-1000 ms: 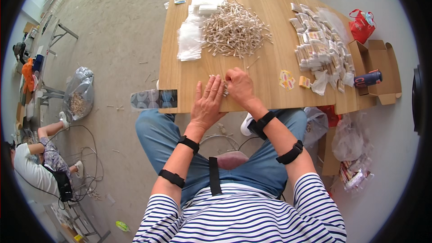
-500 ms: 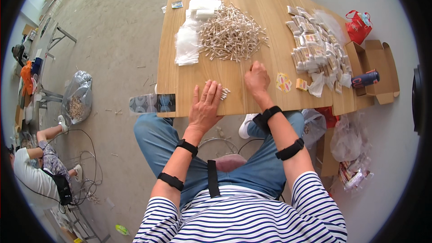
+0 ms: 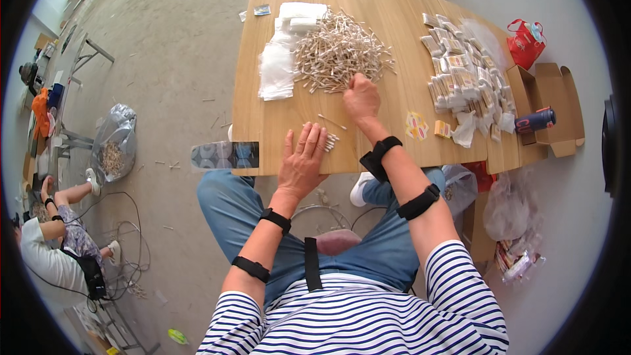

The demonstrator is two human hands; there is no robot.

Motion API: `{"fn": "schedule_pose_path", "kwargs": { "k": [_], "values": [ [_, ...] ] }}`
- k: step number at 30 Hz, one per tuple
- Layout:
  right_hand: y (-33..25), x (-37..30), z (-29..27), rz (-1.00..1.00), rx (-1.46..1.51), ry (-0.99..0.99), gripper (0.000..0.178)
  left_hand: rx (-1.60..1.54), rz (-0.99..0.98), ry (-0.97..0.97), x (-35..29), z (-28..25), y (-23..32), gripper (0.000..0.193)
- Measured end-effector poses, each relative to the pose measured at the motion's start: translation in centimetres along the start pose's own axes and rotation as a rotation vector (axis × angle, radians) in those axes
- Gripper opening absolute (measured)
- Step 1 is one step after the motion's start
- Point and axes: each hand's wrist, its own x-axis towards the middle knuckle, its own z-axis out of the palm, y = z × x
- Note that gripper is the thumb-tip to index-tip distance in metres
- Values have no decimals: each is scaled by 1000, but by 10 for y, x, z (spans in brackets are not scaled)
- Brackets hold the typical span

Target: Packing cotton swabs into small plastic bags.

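Stick pile [image 3: 338, 49] under right hand [image 3: 361, 97]

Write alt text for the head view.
Seated at a wooden table, a person reaches the right hand into a pile of cotton swabs; the left hand rests flat beside a small swab bundle.

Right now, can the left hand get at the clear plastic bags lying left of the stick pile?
Probably yes. The left hand lies flat near the table's front edge, and bare wood lies between it and the clear plastic bags. Nothing blocks that way; the right hand is off at the stick pile.
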Motion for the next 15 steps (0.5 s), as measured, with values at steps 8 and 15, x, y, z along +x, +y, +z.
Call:
{"fn": "schedule_pose_path", "kwargs": {
  "k": [8,15],
  "values": [
    [23,-47,-24,-321,355,-245,5,13,-25,-33,-9,-3,-8,107],
    [9,-73,-24,-250,188,-178,9,-18,-27,11,-8,0,-7,108]
  ]
}}
